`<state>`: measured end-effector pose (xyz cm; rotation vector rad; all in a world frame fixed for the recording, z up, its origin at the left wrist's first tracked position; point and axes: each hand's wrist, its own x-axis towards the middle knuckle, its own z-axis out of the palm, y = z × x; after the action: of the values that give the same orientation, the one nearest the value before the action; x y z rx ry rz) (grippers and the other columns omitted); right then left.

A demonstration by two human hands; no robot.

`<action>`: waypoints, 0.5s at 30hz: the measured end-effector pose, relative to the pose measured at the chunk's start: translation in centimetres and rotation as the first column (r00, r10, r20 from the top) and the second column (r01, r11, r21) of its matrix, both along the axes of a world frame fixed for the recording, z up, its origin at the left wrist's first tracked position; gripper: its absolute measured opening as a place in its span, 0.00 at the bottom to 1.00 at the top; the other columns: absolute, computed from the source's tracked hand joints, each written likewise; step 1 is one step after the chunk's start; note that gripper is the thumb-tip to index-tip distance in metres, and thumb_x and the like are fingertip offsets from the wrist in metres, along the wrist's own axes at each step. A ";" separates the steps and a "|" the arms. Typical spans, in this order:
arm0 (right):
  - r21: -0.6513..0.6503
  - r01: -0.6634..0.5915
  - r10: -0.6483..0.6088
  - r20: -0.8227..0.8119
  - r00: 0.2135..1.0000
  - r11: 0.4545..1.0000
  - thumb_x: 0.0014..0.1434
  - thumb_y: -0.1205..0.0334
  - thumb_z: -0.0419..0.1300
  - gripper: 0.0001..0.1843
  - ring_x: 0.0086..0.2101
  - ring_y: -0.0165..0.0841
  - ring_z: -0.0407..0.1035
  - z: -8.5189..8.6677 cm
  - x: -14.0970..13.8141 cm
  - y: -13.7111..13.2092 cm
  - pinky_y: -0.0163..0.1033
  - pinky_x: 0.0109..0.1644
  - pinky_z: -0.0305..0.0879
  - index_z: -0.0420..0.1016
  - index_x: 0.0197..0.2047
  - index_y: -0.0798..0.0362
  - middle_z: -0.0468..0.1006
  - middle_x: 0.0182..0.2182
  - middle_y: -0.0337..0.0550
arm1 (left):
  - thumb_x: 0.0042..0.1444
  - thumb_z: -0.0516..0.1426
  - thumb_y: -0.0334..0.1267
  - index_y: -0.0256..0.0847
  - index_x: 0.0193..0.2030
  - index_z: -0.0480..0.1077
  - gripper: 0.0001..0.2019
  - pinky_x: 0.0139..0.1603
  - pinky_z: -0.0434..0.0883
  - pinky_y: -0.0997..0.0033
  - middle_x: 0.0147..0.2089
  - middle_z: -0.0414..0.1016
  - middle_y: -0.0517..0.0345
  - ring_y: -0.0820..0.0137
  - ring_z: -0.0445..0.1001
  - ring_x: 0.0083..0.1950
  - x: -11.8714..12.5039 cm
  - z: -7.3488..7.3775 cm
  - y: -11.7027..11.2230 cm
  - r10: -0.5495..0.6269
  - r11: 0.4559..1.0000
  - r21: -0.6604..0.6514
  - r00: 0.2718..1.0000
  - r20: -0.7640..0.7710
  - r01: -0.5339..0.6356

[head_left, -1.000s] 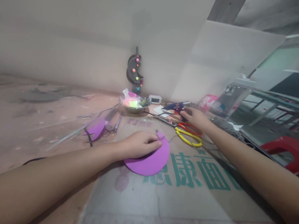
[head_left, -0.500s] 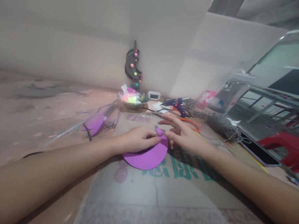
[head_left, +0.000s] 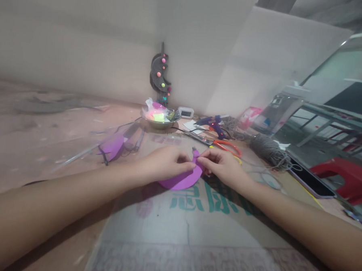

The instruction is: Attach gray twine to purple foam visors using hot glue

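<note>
Between my hands is a purple crescent-shaped cutout [head_left: 181,181], its curved edge low and its narrow tip pointing up. My left hand [head_left: 172,163] is closed on its left part, thumb near the tip and covering much of the piece. With thumb and fingers pinched, my right hand [head_left: 218,163] grips the edge just below the tip. A small dark bit shows at the very tip, too small to name. Beneath lies a printed board [head_left: 145,238] with green characters. Just behind my right hand rest orange-handled scissors [head_left: 225,146].
A bowl of bright items [head_left: 160,122] and a blue glue gun [head_left: 213,123] stand at the back. Grey yarn [head_left: 267,150] and a phone [head_left: 312,178] lie right. Another purple piece [head_left: 112,146] lies left. A decorated grey crescent [head_left: 160,73] is against the wall.
My right hand's raised fingers have closed into a pinch on the purple cutout, uncovering the scissors behind. The cutout has tilted, showing less of its lower curve.
</note>
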<state>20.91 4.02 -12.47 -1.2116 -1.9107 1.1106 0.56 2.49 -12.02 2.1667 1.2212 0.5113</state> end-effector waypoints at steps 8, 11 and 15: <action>0.046 0.015 -0.012 -0.056 0.998 0.999 0.57 0.51 0.62 0.13 0.21 0.27 0.68 -0.2 -0.2 -0.3 0.32 0.25 0.65 0.71 0.32 0.53 0.74 0.21 0.36 | 0.59 0.56 0.38 0.42 0.69 0.53 0.31 0.44 0.70 0.66 0.40 0.78 0.56 0.66 0.76 0.41 0.9 -2.3 -0.4 0.151 0.982 0.045 0.904 0.400 -0.184; 0.051 0.005 -0.002 -0.056 0.998 0.999 0.57 0.50 0.61 0.14 0.21 0.27 0.67 -0.4 -0.1 -0.3 0.33 0.25 0.64 0.71 0.31 0.53 0.73 0.20 0.35 | 0.61 0.54 0.36 0.41 0.66 0.56 0.26 0.45 0.69 0.66 0.40 0.77 0.56 0.68 0.75 0.41 1.0 -2.6 -0.6 0.091 0.983 0.106 0.905 0.417 -0.148; 0.082 -0.010 0.013 -0.038 0.999 0.997 0.59 0.50 0.60 0.14 0.20 0.27 0.64 -0.5 0.2 0.0 0.32 0.23 0.61 0.70 0.31 0.52 0.70 0.20 0.34 | 0.63 0.51 0.36 0.40 0.65 0.58 0.24 0.45 0.69 0.66 0.42 0.77 0.54 0.67 0.74 0.43 0.9 -2.5 -0.7 0.056 0.972 0.195 0.935 0.350 -0.131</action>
<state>21.09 4.04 -12.99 -1.1284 -1.9171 1.0441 1.48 1.77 -14.56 2.0819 1.1194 1.0584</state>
